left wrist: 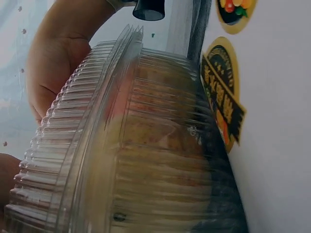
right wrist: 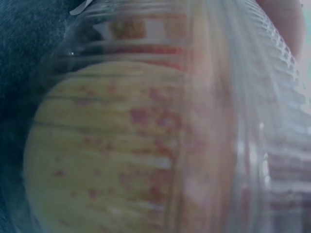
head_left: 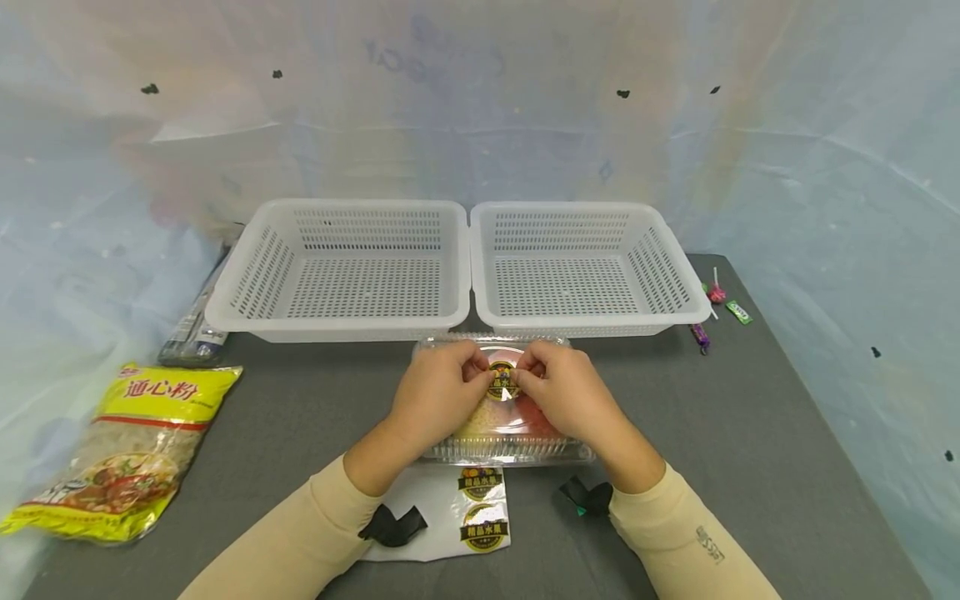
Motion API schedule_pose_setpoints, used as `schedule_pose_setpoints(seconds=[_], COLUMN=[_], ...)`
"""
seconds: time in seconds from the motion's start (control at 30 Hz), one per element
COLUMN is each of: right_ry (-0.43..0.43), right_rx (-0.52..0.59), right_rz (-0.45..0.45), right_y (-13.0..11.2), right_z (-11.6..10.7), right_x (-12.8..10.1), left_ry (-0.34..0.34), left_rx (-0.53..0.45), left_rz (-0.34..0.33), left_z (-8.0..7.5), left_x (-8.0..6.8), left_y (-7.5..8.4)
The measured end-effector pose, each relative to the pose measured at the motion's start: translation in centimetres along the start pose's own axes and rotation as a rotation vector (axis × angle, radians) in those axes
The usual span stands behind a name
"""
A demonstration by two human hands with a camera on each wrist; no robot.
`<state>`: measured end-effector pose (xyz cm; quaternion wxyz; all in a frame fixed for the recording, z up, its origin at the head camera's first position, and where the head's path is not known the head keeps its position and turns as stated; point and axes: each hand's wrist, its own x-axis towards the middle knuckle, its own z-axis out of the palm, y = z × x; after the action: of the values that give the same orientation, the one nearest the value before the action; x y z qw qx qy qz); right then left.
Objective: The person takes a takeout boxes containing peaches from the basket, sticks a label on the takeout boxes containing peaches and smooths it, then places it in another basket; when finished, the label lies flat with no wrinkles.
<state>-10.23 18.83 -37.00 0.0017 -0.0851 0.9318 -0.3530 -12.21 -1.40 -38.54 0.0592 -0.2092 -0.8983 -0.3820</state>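
Clear plastic clamshell box (head_left: 504,425): glossy, ribbed walls, see-through. Round sticker (head_left: 502,381) on lid: glossy, gold and black print. Sticker sheet (head_left: 450,517): white, smooth paper backing, shiny labels. Two baskets (head_left: 341,321) (head_left: 592,325): white plastic, perforated, slightly satin. Bench (head_left: 750,450): dark grey, matt, fine cloth-like texture. Pasta bag (head_left: 127,450): glossy plastic film, crinkled. Backdrop (head_left: 480,125): wrinkled translucent plastic sheeting. Sleeves (head_left: 675,542): beige, matt knit cloth.

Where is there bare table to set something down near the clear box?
Right of the clear box, bare table runs to the edge, below the candies. On the left, there is a smaller patch between box and pasta bag. Both baskets look empty. It is crowded at the box: both hands, sticker sheet.
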Motion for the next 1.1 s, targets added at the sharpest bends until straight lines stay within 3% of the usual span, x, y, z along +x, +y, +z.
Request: schedule_pose_setpoints(seconds=[0.3,0.6,0.8,1.1], right_ry=[-0.002,-0.063,-0.077,-0.029], right_rx=[0.069,0.26,0.152,-0.015], right_rz=[0.016,0.079,0.053,0.019], right_y=[0.3,0.63,0.39,0.15], right_z=[-0.09,-0.49,-0.48,-0.05], right_x=[0.17,0.15,0.15,0.17], left_ry=[-0.011,-0.015,-0.044,-0.09], left_rx=[-0.03,-0.033,-0.031,0.027], left_rz=[-0.023,-0.046,-0.058,-0.066], left_z=[-0.17,-0.17,-0.31,-0.2], left_x=[0.19,0.49,0.5,0.63], left_y=[-0.15,0.02,0.12,0.2])
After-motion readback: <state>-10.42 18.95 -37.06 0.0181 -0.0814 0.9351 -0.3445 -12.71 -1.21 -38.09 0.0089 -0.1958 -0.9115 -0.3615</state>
